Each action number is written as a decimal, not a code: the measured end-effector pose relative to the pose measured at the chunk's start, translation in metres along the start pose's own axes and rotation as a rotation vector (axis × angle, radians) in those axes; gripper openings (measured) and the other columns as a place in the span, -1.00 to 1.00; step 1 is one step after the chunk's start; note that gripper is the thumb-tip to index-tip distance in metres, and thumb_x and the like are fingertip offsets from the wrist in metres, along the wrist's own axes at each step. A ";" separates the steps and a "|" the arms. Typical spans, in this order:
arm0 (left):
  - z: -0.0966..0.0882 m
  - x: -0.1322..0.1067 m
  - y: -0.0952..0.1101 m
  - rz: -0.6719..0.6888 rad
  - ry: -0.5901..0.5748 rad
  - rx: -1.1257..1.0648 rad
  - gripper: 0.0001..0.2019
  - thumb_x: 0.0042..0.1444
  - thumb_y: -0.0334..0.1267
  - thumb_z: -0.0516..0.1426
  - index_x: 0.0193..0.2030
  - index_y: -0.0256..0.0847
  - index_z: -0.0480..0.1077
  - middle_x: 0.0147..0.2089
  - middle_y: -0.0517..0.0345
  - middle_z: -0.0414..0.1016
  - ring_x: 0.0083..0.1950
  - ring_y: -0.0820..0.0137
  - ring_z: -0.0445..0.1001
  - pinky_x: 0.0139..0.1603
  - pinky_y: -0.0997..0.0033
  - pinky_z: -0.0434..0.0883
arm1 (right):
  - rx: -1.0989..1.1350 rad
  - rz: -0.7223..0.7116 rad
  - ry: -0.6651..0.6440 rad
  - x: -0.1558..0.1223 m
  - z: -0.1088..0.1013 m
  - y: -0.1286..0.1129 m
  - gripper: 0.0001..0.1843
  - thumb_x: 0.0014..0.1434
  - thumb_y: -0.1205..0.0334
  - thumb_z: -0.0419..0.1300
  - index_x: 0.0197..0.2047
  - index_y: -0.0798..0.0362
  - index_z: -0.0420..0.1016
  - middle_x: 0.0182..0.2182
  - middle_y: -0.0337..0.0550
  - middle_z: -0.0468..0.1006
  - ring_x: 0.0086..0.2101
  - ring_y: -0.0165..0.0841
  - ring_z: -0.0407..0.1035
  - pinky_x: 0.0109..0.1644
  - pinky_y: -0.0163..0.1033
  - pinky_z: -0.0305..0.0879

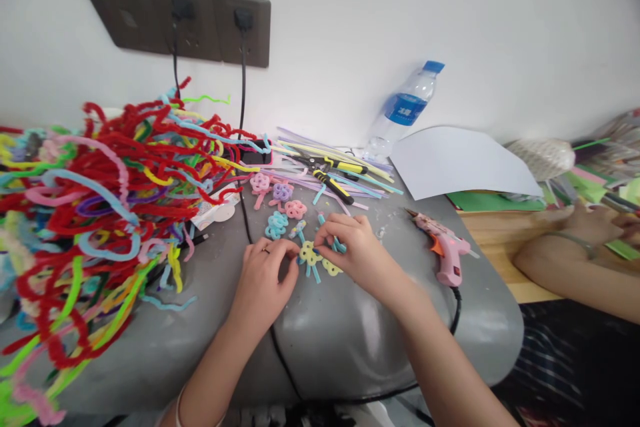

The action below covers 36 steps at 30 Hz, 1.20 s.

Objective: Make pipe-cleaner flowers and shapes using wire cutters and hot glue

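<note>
My left hand (pixel 266 273) and my right hand (pixel 353 243) meet over the grey surface, thumb and fingers of each closed at opposite edges of a small yellow looped flower (pixel 309 253). Light blue fuzzy pieces stick out below and above this flower. Under my right fingers lies a second yellow flower (pixel 331 267), partly hidden. Just beyond my left fingers are a blue looped flower (pixel 276 225) and a pink one (pixel 295 209). A purple flower (pixel 283 192) and another pink flower (pixel 259 182) sit farther back.
A tangled heap of pipe cleaners (pixel 135 173) covers the left side. Yellow-black pliers (pixel 333 180) lie on straight stems. A pink glue gun (pixel 447 250) lies right, its cord over the edge. A bottle (pixel 405 107) leans on the wall. Another person's arm (pixel 570 267) rests farther right.
</note>
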<state>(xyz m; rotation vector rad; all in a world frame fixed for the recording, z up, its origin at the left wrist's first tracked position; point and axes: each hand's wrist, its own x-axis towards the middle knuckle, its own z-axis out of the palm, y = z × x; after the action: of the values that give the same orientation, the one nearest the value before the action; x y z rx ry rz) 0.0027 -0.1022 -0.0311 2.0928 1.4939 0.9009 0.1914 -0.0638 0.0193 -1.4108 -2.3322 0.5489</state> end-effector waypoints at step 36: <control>0.000 0.000 0.001 -0.028 0.014 0.018 -0.82 0.19 -0.45 0.06 -0.15 -0.11 0.39 -0.24 0.20 0.56 -0.13 0.27 0.45 -0.08 0.25 0.24 | 0.253 0.264 0.442 -0.061 -0.047 0.016 -0.70 0.36 0.04 0.06 -0.36 -0.02 0.39 -0.53 -0.28 0.29 -0.52 -0.38 0.17 -0.46 -0.28 0.07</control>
<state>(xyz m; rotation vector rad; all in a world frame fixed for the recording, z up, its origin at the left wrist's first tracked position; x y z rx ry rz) 0.0033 -0.1025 -0.0310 2.0775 1.5404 0.8968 0.2534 -0.1044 0.0453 -1.5417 -1.6858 0.5182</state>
